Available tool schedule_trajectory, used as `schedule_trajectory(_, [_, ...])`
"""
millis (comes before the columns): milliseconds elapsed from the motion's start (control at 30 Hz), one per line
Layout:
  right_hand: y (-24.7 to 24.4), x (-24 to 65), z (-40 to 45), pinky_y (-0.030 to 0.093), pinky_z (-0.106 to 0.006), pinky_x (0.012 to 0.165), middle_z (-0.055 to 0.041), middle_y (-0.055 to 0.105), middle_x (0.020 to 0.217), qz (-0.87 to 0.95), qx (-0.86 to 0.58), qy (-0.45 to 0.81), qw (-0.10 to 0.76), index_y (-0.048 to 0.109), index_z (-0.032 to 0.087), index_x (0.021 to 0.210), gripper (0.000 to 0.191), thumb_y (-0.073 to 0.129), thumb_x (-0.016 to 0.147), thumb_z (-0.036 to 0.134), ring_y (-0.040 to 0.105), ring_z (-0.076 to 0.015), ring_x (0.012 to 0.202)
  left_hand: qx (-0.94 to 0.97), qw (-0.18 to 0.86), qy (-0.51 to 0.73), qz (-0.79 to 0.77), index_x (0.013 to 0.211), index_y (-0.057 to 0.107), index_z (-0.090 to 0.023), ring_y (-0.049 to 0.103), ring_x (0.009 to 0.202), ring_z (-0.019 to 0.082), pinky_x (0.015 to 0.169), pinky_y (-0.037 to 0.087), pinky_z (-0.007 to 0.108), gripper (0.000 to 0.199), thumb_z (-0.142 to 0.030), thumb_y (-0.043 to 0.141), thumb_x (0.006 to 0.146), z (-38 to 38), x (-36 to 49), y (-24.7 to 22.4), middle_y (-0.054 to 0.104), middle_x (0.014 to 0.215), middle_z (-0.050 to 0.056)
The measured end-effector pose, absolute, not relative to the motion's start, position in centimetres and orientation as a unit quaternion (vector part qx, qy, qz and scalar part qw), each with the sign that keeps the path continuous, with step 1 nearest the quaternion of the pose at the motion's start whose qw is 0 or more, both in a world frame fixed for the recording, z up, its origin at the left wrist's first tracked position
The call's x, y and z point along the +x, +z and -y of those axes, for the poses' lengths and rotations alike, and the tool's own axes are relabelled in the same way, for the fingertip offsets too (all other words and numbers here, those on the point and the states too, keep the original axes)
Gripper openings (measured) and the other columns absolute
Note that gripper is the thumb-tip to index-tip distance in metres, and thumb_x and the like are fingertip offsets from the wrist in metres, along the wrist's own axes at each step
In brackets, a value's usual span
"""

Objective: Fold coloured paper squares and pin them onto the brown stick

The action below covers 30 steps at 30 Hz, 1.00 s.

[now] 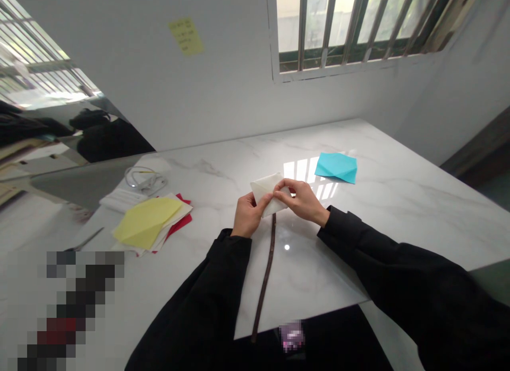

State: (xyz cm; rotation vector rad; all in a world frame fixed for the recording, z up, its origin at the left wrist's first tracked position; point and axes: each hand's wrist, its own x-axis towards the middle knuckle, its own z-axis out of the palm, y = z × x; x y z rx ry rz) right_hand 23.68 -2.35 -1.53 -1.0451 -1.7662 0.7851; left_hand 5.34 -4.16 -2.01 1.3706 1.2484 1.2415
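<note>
Between my two hands is a cream-white sheet of paper (263, 186) with creases, held up just above the table. My left hand (246, 214) grips its lower left side, thumb on top. My right hand (302, 199) pinches the paper's right side between thumb and fingers, close to the left thumb. A thin brown stick (268, 270) lies below the paper, running toward the table's front edge; its upper end meets the paper's lower edge, and I cannot tell whether they touch. Beyond my right hand rests a creased blue paper (337, 167).
Left of my hands lies a stack of yellow paper (146, 222), with white and red sheets beneath. Behind it is a coiled white cable (149, 180). Scissors (88, 240), partly blurred out, lie farther left. A yellow note (186, 36) sticks to the wall below a barred window.
</note>
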Motion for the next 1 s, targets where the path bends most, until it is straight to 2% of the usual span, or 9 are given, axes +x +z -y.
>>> schedule_trajectory(200, [-1.44,23.76,2.39,0.042,-0.03,0.07,-0.0018,0.07,0.082,0.712,-0.419,0.337,0.451,0.07,0.02,0.089,0.019,0.065,0.095,0.037,0.057,-0.0164,0.073,0.545,0.435,0.507,-0.507,0.096,0.081,-0.008,0.07,0.076,0.023,0.068,0.051,0.029,0.057,-0.061,0.084,0.074,4.18,5.46,-1.98,0.079,0.089,0.011])
schedule_trajectory(467, [-1.53,24.17,2.14,0.045,-0.031,0.08,-0.0038,0.067,0.094,0.752,-0.35,0.313,0.462,0.066,0.02,0.091,0.012,0.061,0.099,0.028,0.06,-0.018,0.087,0.528,0.45,0.518,-0.501,0.096,0.08,-0.007,0.069,0.076,0.022,0.07,0.051,0.029,0.057,-0.06,0.085,0.073,3.85,5.32,-2.4,0.079,0.088,0.011])
schedule_trajectory(733, [-1.81,24.31,2.22,0.046,-0.027,0.065,-0.0032,0.06,0.093,0.765,-0.345,0.319,0.44,0.066,0.021,0.095,0.011,0.058,0.101,0.027,0.057,-0.0151,0.075,0.514,0.467,0.523,-0.494,0.095,0.081,-0.007,0.07,0.077,0.023,0.071,0.052,0.03,0.064,-0.066,0.085,0.069,3.77,5.33,-2.6,0.079,0.088,0.011])
schedule_trajectory(900, [-1.7,24.31,2.41,0.048,-0.03,0.075,-0.004,0.061,0.094,0.78,-0.337,0.291,0.439,0.066,0.022,0.097,0.01,0.058,0.102,0.026,0.059,-0.0176,0.085,0.512,0.459,0.525,-0.501,0.092,0.081,-0.008,0.07,0.076,0.023,0.071,0.052,0.03,0.061,-0.064,0.087,0.069,3.92,5.4,-2.38,0.079,0.086,0.011])
schedule_trajectory(1000, [-1.23,24.33,2.56,0.049,-0.03,0.076,-0.0048,0.059,0.097,0.776,-0.345,0.293,0.44,0.065,0.022,0.095,0.011,0.058,0.102,0.026,0.059,-0.0185,0.088,0.504,0.456,0.53,-0.507,0.094,0.081,-0.008,0.07,0.077,0.023,0.072,0.053,0.031,0.06,-0.062,0.088,0.067,3.95,5.41,-2.33,0.079,0.087,0.011])
